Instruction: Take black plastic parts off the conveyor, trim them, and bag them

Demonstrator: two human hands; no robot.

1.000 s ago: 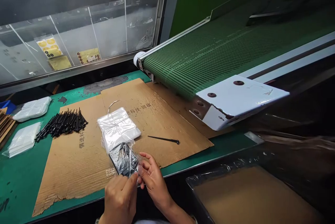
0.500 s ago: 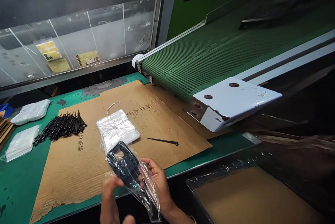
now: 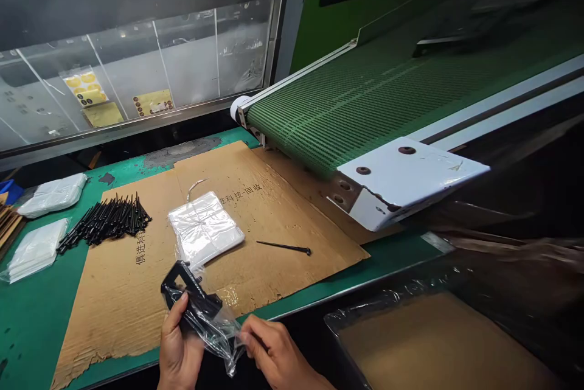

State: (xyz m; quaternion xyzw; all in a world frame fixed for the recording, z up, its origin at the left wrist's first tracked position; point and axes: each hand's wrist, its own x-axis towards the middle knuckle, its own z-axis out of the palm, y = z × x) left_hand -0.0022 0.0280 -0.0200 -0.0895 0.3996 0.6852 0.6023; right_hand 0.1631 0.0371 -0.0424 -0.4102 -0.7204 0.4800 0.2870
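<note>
A black plastic frame with a square opening sits inside a clear plastic bag, tilted above the table's near edge. My left hand grips it from the left, thumb on top of the frame. Closed fingers of my right hand pinch the bag's gathered lower end. Just beyond the frame lies a stack of clear plastic bags tied with string. A single thin black rod with a small head rests to the right on the cardboard sheet.
At left lie a pile of black rods and two more bag stacks, one nearer and one farther. A green conveyor belt with a white end plate overhangs the table. A plastic-lined carton stands at lower right.
My left hand has closed on the bagged frame. My right hand has moved down to the bag's end, and the frame has shifted left and tilted.
</note>
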